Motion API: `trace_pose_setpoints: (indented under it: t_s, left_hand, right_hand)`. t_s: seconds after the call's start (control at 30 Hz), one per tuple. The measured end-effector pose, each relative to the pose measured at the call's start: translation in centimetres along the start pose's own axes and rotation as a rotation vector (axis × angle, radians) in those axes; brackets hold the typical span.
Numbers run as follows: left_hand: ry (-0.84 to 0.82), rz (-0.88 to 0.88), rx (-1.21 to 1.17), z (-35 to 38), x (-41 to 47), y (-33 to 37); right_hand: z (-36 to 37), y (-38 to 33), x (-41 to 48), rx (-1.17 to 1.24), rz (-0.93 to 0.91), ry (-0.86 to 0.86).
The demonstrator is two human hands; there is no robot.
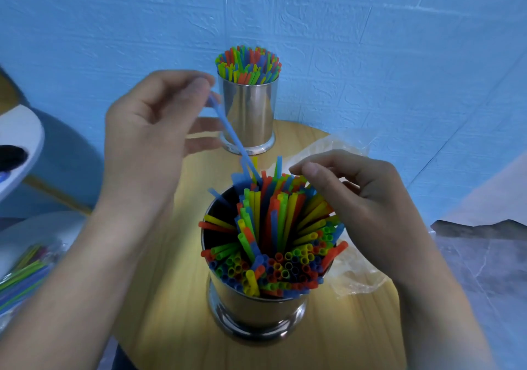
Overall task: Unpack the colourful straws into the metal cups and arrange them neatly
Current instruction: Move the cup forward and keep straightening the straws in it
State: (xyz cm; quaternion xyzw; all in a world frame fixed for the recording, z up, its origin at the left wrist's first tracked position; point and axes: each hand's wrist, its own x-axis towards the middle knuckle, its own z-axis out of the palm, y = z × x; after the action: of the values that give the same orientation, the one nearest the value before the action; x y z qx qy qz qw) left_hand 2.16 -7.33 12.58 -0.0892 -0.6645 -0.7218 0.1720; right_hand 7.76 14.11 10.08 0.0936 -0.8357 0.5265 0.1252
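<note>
Straws point(273, 227) like these weigh basically nothing. They're thin plastic tubes, a bit springy and slick, and they'd kink if squeezed hard, so a light pinch should be plenty. Most of this lot stands in the near cup point(256, 309), fanned out messily, with some leaning right over the rim. The far cup point(248, 112) at the back of the table point(176, 284) is packed full and already looks tidy.

The left hand point(142, 130) pinches one blue straw point(231, 130) near its top end between thumb and forefinger. The straw's lower end sits in among the bunch at the far side of the near cup. Holding it high like that seems sensible, since the bottom can then be steered into a gap. The right hand point(356, 192) is curled over the tips at the far right of the bunch, but whether it actually grips any can't be told from this angle.

Both cups are shiny metal with a wider foot, so they're probably stable enough.

The table is small, round and wooden, with a crumpled clear plastic wrapper point(342, 147) lying behind and beside the right hand. Behind it all is a textured blue wall point(370, 41). Down at the lower left, off the table, there's what looks like another packet of straws point(22, 267) in clear wrap, so the unpacking likely isn't finished.
</note>
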Motion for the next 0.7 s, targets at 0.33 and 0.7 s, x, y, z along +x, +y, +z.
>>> trace_pose_setpoints:
  t_s: [0.33, 0.7]
  left_hand:
    - [0.157, -0.197, -0.304, -1.0, 0.1, -0.4]
    - [-0.240, -0.236, 0.149, -0.3, -1.3, -2.5]
  right_hand:
    - [0.2, -0.3, 0.1, 0.093, -0.027, 0.079]
    - [-0.6, -0.6, 0.5, 0.455, -0.163, 0.389]
